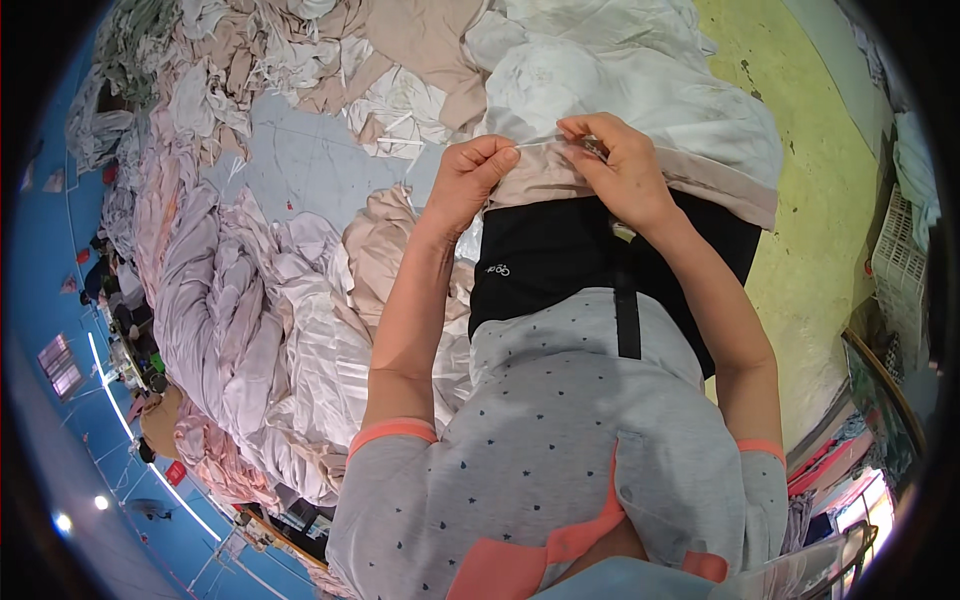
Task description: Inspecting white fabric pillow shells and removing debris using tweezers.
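Note:
White cloth (640,95) with a beige band (545,172) along its near edge lies across my lap and spreads away from me. My left hand (470,180) is closed, its thumb and forefinger pinching the left end of the beige band. Over the middle of the same band is my right hand (628,170), fingers curled, with thumb and forefinger tips a little apart at the cloth's edge. Something small and dark with a shine shows among these fingers; its kind cannot be made out. Below the band is a black waist belt (545,255) with a strap.
Piles of crumpled white, beige and pale lilac cloth (215,290) lie to my left and far ahead. A grey surface (310,160) shows between them. At right are a yellowish floor (800,230) and a white plastic crate (900,250) with cloth.

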Available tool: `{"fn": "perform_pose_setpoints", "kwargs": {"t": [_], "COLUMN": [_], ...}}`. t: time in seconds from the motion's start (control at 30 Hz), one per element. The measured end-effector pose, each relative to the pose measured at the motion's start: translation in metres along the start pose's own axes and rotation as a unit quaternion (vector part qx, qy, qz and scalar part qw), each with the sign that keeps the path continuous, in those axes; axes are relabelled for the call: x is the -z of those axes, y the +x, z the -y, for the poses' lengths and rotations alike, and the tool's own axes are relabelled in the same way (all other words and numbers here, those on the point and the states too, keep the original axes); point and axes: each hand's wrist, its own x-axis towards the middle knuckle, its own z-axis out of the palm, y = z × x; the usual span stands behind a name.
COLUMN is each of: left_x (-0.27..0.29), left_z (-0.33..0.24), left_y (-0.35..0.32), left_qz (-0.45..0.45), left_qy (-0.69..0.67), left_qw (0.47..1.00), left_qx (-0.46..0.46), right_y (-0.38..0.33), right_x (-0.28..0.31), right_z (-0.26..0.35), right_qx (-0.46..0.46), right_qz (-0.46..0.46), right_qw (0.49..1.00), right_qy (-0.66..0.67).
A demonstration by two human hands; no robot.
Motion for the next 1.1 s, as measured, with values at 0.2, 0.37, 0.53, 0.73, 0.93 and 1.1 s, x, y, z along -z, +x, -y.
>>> {"fn": "perform_pose_setpoints", "kwargs": {"t": [0.2, 0.37, 0.53, 0.73, 0.93, 1.1], "left_x": [-0.002, -0.002, -0.001, 0.032, 0.06, 0.07], "left_z": [0.001, -0.004, -0.013, 0.01, 0.021, 0.017], "left_y": [0.0, -0.001, -0.004, -0.006, -0.013, -0.013], "left_qz": [0.013, 0.018, 0.021, -0.072, -0.105, -0.127], "left_qy": [-0.006, -0.005, 0.108, 0.264, 0.015, -0.014], "left_qw": [1.0, 0.999, 0.994, 0.962, 0.994, 0.991], "left_qx": [-0.019, -0.036, 0.006, -0.017, 0.032, 0.04], "right_y": [0.003, 0.011, 0.012, 0.002, -0.004, -0.005], "right_x": [0.005, 0.013, 0.027, 0.059, 0.076, 0.08], "right_z": [-0.003, 0.015, 0.011, 0.001, -0.017, -0.027], "right_qx": [-0.034, -0.111, -0.113, -0.164, -0.248, -0.26], "right_qz": [0.014, 0.106, 0.063, 0.003, -0.046, -0.081], "right_qw": [0.999, 0.983, 0.988, 0.976, 0.947, 0.943], "right_qy": [0.039, 0.102, 0.084, 0.144, 0.201, 0.193]}}
